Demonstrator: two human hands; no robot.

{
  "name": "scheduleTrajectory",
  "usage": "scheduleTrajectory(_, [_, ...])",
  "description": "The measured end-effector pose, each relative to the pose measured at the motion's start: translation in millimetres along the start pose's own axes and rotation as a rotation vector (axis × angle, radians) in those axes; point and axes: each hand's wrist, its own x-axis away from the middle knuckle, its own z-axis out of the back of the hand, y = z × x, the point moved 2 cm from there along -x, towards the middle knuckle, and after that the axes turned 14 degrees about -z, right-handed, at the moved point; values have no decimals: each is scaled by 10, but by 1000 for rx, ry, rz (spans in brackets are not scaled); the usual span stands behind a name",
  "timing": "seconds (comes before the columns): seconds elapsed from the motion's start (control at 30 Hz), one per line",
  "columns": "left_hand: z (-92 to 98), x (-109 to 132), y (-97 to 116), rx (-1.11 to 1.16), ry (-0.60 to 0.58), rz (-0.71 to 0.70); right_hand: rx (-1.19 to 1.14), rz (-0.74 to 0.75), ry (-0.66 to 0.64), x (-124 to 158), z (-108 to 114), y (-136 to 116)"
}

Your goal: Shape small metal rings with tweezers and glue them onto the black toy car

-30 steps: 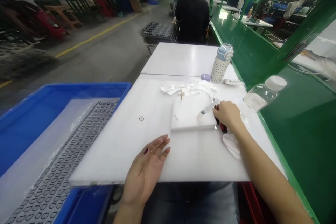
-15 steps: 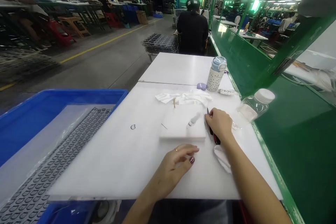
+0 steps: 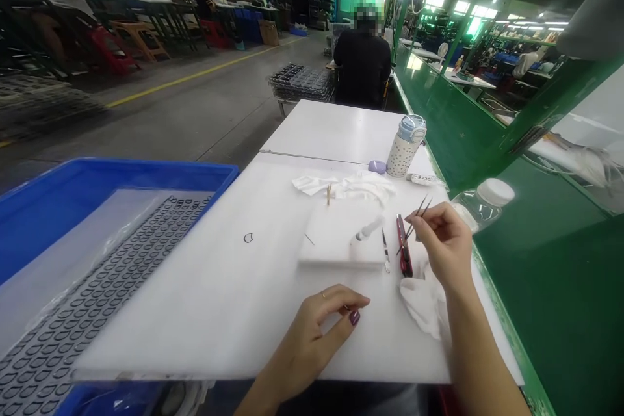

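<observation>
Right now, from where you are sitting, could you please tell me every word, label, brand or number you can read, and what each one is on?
No text can be read clearly.
White tube: it bears grey print, too small and blurred to read.
Red-handled craft knife: no legible marking.
Dotted flask: dots only, no legible lettering.

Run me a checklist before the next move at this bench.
1. Tweezers pinched in the right hand: ok.
2. Tweezer tips clean: cannot tell, too small.
3. Left hand empty: cannot tell, fingers curled.
4. Red utility knife lying on the board, apart from the right hand: ok.
5. Knife blade retracted: cannot tell.
6. Syringe resting on the white block: ok.
</observation>
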Motion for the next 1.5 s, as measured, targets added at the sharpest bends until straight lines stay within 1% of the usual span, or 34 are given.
scheduleTrajectory(0.07, [5, 8, -9, 17, 13, -19, -127, 15, -131, 75, 14, -40])
scheduleTrajectory(0.13, [17, 13, -19, 31, 23, -31, -201, 6, -296, 162, -27, -72])
scheduleTrajectory(0.2, [28, 14, -20, 46, 29, -54, -230, -8, -496, 274, -132, -94])
scheduleTrajectory(0.27, [30, 15, -11, 74, 27, -92, -223, -12, -705, 408, -286, -110])
scheduleTrajectory(0.33, [16, 25, -5, 114, 18, -117, -194, 1, -857, 531, -442, -124])
scheduleTrajectory(0.4, [-6, 48, -15, 134, 15, -108, -171, 24, -921, 594, -532, -147])
scheduleTrajectory(0.43, [-16, 64, -26, 130, 13, -95, -157, 41, -940, 595, -536, -161])
scheduleTrajectory(0.5, [-25, 97, -57, 114, 15, -70, -67, 59, -959, 536, -457, -181])
scheduleTrajectory(0.53, [-25, 112, -73, 111, 17, -55, 1, 54, -949, 478, -382, -180])
scheduleTrajectory(0.57, [-22, 124, -89, 112, 18, -33, 82, 37, -910, 404, -297, -166])
scheduleTrajectory(0.6, [-16, 131, -103, 119, 20, -7, 157, 6, -833, 316, -211, -140])
scheduleTrajectory(0.67, [-2, 135, -117, 134, 24, 45, 288, -68, -581, 130, -87, -57])
scheduleTrajectory(0.7, [4, 133, -117, 138, 22, 65, 353, -104, -447, 49, -66, -6])
scheduleTrajectory(0.73, [10, 129, -111, 139, 21, 77, 426, -136, -328, -19, -76, 46])
scheduleTrajectory(0.77, [15, 125, -103, 135, 21, 83, 502, -164, -236, -71, -114, 94])
scheduleTrajectory(0.8, [19, 123, -94, 129, 22, 86, 577, -185, -178, -110, -171, 134])
scheduleTrajectory(0.87, [21, 125, -81, 121, 22, 94, 705, -206, -136, -155, -300, 182])
scheduleTrajectory(0.93, [19, 131, -79, 119, 29, 104, 801, -211, -135, -175, -395, 192])
scheduleTrajectory(1.03, [10, 137, -85, 122, 42, 96, 882, -219, -164, -179, -452, 189])
scheduleTrajectory(1.13, [-3, 132, -74, 119, 45, 77, 887, -239, -182, -175, -458, 213])
scheduleTrajectory(1.23, [-5, 129, -63, 128, 82, 110, 803, -250, -164, -162, -419, 241])
scheduleTrajectory(1.3, [-2, 127, -71, 140, 88, 116, 690, -218, -131, -141, -354, 229])
scheduleTrajectory(1.37, [7, 124, -91, 131, 76, 78, 544, -148, -80, -110, -261, 183])
scheduleTrajectory(1.5, [23, 124, -147, 92, 68, 12, 280, 9, 82, -30, -82, 59])
